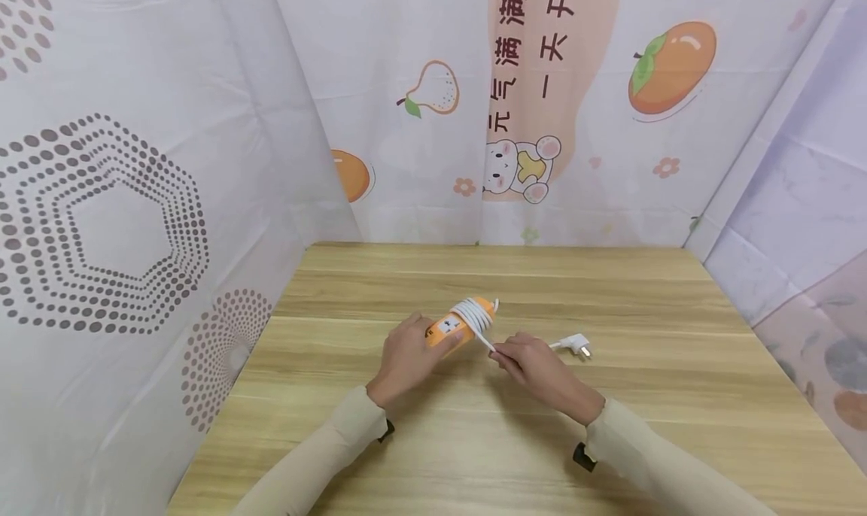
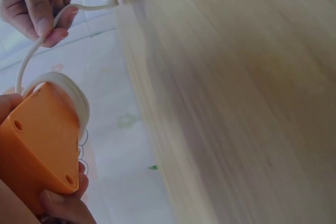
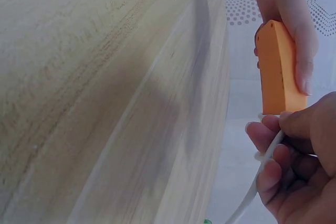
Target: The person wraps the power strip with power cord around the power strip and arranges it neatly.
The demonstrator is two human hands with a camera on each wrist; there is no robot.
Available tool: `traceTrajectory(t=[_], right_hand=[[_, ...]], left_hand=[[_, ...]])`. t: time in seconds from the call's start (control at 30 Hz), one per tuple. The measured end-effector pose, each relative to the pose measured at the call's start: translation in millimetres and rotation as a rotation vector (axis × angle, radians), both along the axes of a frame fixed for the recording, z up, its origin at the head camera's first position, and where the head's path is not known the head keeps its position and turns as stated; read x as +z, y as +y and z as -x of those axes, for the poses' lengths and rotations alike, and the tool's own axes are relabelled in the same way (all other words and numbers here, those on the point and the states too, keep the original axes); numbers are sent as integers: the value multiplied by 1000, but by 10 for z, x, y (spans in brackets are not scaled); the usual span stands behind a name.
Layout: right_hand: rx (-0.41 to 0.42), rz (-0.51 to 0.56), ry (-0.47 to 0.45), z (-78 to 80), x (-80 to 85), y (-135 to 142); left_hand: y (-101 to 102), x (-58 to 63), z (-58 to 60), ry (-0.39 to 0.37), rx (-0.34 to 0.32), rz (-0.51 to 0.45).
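An orange power strip point(image 1: 439, 331) is held in my left hand point(image 1: 408, 356), tilted above the table, its far end angled up to the right. Several turns of white cord point(image 1: 472, 315) wrap round its far part. Between thumb and fingers my right hand point(image 1: 538, 371) pinches the cord a short way from the strip. Past that hand, the cord's free end carries a white plug point(image 1: 577, 344) with metal prongs, to the right. In the left wrist view, the underside of the orange strip point(image 2: 47, 135) shows screw holes, with the right hand point(image 2: 39, 9) beyond it on the cord.
The wood-grain table point(image 1: 325, 456) spreads under both hands. Printed white curtains point(image 1: 379, 65) hang behind it and along the left and right sides. A dark band point(image 1: 584, 457) sits at the right wrist.
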State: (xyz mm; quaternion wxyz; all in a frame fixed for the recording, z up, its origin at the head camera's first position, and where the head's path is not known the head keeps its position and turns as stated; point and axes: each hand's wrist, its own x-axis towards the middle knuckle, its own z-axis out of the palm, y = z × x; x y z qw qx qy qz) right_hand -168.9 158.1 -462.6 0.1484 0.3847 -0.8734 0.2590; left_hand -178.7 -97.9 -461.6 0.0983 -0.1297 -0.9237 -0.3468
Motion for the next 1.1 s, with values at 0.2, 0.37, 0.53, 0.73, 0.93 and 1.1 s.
traceTrajectory(t=[0.2,0.37,0.53,0.73,0.93,1.1], right_hand=[[18,-1,-69,3,1,7],[34,-38,-99,-4,-6,13],[51,-25,-99,1,-19,17],[78,-2,-101,10,-37,28],[99,21,-103,40,-49,18],[112,21,-144,86,-49,21]], left_hand=[[10,30,22,-14,-11,-53],[18,60,11,-52,-41,-110],[28,90,-10,-76,-96,-147],[40,116,-34,-99,-163,-177],[37,147,-44,-133,-239,-222],[27,145,-42,-146,-296,-250]])
